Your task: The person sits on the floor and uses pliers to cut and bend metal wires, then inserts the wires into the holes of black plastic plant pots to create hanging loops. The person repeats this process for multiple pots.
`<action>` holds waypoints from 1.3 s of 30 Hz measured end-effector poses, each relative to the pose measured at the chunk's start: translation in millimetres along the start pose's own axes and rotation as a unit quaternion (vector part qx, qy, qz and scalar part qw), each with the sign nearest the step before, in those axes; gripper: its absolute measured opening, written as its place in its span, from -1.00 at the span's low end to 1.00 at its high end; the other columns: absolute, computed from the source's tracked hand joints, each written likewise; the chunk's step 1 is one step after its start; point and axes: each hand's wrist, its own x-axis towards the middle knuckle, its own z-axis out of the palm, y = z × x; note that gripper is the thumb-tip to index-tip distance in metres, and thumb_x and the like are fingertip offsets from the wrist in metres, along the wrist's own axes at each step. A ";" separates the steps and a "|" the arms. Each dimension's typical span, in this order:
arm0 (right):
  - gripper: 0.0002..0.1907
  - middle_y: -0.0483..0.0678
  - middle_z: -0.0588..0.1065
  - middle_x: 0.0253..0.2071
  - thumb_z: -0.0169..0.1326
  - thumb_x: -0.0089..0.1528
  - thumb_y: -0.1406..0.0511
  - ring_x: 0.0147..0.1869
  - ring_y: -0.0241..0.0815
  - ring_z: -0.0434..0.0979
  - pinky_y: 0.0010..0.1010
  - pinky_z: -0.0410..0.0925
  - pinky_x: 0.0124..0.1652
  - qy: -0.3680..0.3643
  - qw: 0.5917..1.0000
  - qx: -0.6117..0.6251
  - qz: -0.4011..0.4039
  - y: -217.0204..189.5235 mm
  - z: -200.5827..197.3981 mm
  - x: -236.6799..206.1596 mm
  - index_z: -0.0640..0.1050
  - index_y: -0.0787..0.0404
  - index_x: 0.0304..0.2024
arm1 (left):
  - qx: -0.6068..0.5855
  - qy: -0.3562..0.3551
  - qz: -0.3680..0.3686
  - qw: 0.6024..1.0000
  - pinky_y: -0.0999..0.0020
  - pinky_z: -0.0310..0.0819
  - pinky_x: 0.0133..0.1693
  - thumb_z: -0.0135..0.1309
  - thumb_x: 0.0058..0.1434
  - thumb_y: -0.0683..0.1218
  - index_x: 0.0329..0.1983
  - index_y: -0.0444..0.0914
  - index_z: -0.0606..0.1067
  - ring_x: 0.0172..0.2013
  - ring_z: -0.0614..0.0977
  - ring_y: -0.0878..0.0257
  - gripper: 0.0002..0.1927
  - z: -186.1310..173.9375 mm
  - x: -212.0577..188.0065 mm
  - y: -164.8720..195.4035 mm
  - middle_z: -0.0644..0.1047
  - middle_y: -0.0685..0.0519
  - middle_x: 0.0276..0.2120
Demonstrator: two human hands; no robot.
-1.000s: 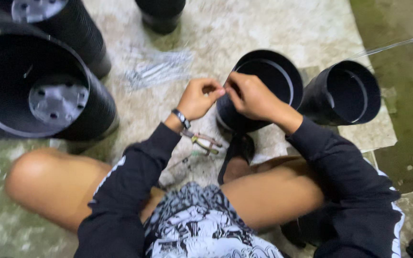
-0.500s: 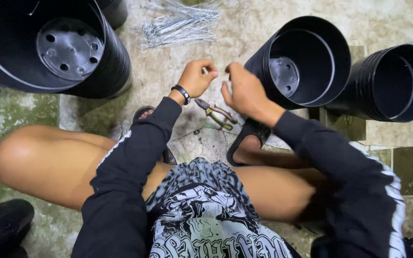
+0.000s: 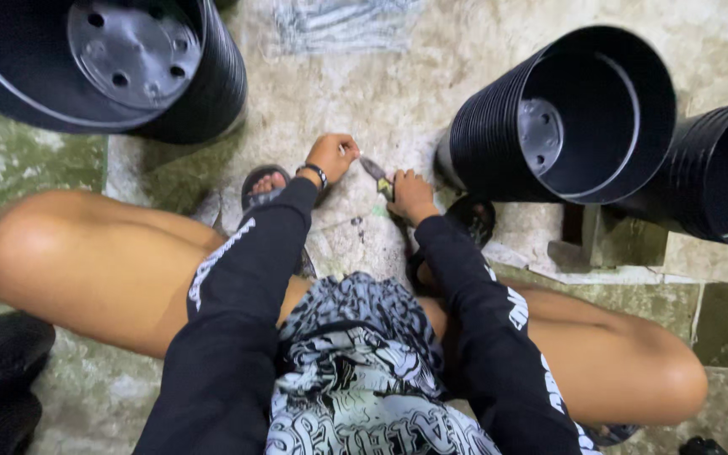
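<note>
Looking down from the head of a person squatting on a rough, pale, speckled concrete floor point(image 3: 398, 93), bare knees spread to either side, arms in black long sleeves with white lettering.

The right hand point(image 3: 412, 195) is closed around the handles of a small pair of pliers point(image 3: 377, 174), which shows a yellowish grip and a dull grey metal nose. The tool sits low over the floor between the two hands. Its long axis runs on a slant, the nose pointing up and to the left in the picture, toward the left hand point(image 3: 331, 157).

The left hand, with a dark band on its wrist, has thumb and fingertips pressed together near the pliers' tip; whatever thin thing it may pinch is too small to make out.

Just right of the hands lies a stack of nested black plastic pots point(image 3: 566, 118) on its side, round mouth facing the viewer, ribbed rims, drainage holes in the base. A second such stack point(image 3: 722, 173) lies further right, a third point(image 3: 103, 63) at the upper left. A loose heap of thin grey wires point(image 3: 339, 21) lies at the top. Black sandals are on both feet.
</note>
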 end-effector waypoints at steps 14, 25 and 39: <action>-0.76 -0.02 0.60 -0.27 0.07 0.20 0.32 -0.18 -0.17 0.61 -0.31 0.47 -0.12 -0.106 0.829 0.549 -0.013 -32.9 10.4 12.0 0.57 0.29 -0.12 | 0.059 0.026 -0.089 0.994 0.10 0.52 -0.15 0.10 0.18 -0.13 -0.35 -0.18 0.63 -0.23 0.66 -0.08 -0.90 1.0 -8.5 -12.1 0.64 -0.12 -0.34; -0.73 -0.11 0.51 -0.35 -0.07 0.15 0.51 -0.30 -0.27 0.46 -0.38 0.36 -0.26 -0.087 0.819 0.564 -0.059 -41.2 -2.2 5.1 0.52 0.32 -0.12 | 0.041 0.025 -0.103 0.993 0.16 0.54 -0.15 0.07 0.17 -0.16 -0.37 -0.22 0.61 -0.27 0.68 -0.02 -0.88 -0.2 -6.8 -12.2 0.64 -0.13 -0.36; -0.73 -0.10 0.55 -0.28 -0.11 0.21 0.54 -0.18 -0.27 0.50 -0.43 0.38 -0.10 -0.041 0.816 0.569 -0.099 -48.8 -0.4 7.8 0.51 0.33 -0.08 | 0.042 0.039 -0.102 0.993 0.15 0.52 -0.15 0.20 0.17 -0.12 -0.35 -0.21 0.63 -0.26 0.68 -0.01 -0.93 -0.8 -6.4 -10.3 0.64 -0.11 -0.36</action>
